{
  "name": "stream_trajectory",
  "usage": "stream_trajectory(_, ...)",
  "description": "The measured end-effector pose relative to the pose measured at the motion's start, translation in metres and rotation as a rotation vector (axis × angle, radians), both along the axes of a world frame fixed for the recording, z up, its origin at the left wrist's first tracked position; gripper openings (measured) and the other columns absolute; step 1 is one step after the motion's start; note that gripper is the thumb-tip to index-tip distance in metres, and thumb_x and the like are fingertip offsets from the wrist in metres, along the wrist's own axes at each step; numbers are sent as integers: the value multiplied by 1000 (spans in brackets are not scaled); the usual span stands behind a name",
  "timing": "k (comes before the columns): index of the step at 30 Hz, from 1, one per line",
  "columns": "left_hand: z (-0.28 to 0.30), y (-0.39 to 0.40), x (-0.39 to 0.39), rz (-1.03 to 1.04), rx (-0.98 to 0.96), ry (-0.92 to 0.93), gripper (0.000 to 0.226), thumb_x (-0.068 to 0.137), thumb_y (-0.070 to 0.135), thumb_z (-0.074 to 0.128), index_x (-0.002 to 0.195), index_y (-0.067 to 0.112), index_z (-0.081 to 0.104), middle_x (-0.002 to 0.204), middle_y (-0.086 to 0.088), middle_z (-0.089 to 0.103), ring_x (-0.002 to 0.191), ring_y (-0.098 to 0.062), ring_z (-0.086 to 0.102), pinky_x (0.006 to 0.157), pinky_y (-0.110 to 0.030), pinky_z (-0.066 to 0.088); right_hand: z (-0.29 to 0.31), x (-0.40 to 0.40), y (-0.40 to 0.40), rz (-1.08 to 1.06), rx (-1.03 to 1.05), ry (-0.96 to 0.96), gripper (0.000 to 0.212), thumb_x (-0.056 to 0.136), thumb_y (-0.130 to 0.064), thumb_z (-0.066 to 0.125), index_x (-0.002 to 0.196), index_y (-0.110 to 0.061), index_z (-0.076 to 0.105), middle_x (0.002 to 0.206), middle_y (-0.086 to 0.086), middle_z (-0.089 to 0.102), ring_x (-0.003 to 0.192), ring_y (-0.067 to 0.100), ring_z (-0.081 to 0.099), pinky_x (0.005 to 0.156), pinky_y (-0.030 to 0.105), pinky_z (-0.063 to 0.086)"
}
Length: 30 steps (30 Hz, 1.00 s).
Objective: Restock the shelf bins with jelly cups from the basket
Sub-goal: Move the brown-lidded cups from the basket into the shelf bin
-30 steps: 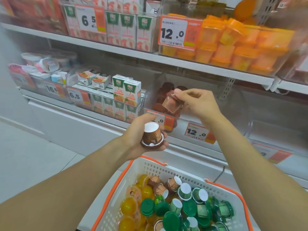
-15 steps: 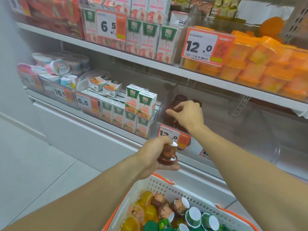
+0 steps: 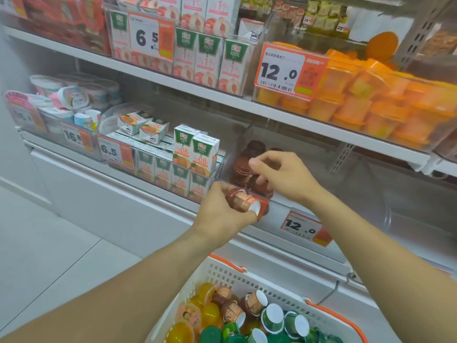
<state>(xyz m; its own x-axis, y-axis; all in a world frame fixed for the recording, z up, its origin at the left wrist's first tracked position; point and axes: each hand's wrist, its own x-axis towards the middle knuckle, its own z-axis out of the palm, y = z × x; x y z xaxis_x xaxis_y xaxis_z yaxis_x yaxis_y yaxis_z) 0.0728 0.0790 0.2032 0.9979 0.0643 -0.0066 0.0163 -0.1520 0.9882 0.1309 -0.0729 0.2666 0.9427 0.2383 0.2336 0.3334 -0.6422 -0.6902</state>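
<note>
White shelves point(image 3: 247, 105) cross the upper half of the frame. At upper right a clear bin holds orange jelly tubs point(image 3: 358, 105); at left and centre stand juice cartons point(image 3: 195, 154). A clear shelf bin point(image 3: 321, 169) at centre right holds a small pile of brown jelly cups point(image 3: 243, 164) in its left corner. At bottom centre sits a white basket point(image 3: 197, 288) with orange trim, holding yellow, brown and green jelly cups. The right hand point(image 3: 279, 174) reaches over the bin's front edge, fingers curled on the pile; whether it pinches a cup I cannot tell. The left hand point(image 3: 222, 214), at mid-frame just before the bin's front, grips a brown jelly cup point(image 3: 243, 201) lying on its side.
</note>
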Motion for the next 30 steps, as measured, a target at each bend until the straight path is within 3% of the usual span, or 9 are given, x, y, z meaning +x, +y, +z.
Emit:
stream_trajectory(3,5,1,-3,-108,316,-250,52,63,9,82,105,28,60,104,5,60,90,-5,62,77,-7,46,6,-28,-18,98,26,194,35,85,-48,71,109,-23,69,91,0,73,76,9,71,63,27,56)
stream_trajectory(5,6,-2,-5,-162,435,-356,57,63,9,82,113,29,63,112,6,54,96,-2,57,83,-4,42,4,-41,-28,134,67,243,40,79,-44,76,112,-22,68,94,2,74,78,12,71,64,25,56)
stream_trajectory(9,10,-11,-9,-166,449,-411,76,68,18,88,131,32,48,114,13,57,101,2,55,83,-1,40,-10,-49,-48,100,230,309,39,77,-39,79,108,-16,72,100,8,74,92,31,71,79,45,59)
stream_trajectory(13,10,-13,-7,-142,544,-529,60,70,21,88,120,31,57,107,9,56,96,2,53,82,2,34,-14,-45,-63,131,372,424,29,85,-21,74,111,-7,72,107,15,73,99,28,69,87,42,56)
stream_trajectory(16,8,-14,-3,-144,559,-589,59,71,13,85,121,30,58,109,10,57,99,1,51,85,-2,35,-15,-42,-63,114,429,391,30,78,-22,79,102,-4,75,102,16,74,92,22,67,83,37,52)
stream_trajectory(19,4,-15,3,-95,575,-591,70,74,16,82,135,23,49,128,7,53,118,-6,47,101,-17,38,-13,-35,-59,14,503,302,30,68,-22,85,92,-5,79,94,15,76,85,21,67,82,36,53)
stream_trajectory(22,-2,-14,4,-51,795,-488,59,84,28,71,136,19,47,138,3,43,131,-15,34,110,-31,28,-13,-12,-54,-196,514,144,21,69,-19,89,85,-10,80,84,8,77,78,14,69,74,29,54)
stream_trajectory(27,-14,-13,3,-121,992,-393,44,90,35,58,130,21,49,145,0,31,136,-19,24,108,-33,25,-28,36,-41,-428,342,38,23,62,-31,94,78,-24,79,80,-5,76,81,9,70,72,25,54)
stream_trajectory(30,-15,-12,2,-142,1003,-390,40,90,36,57,127,21,50,149,0,25,139,-19,19,109,-33,23,-40,44,-34,-434,215,43,26,63,-30,94,83,-20,80,84,-4,75,82,7,69,75,23,52)
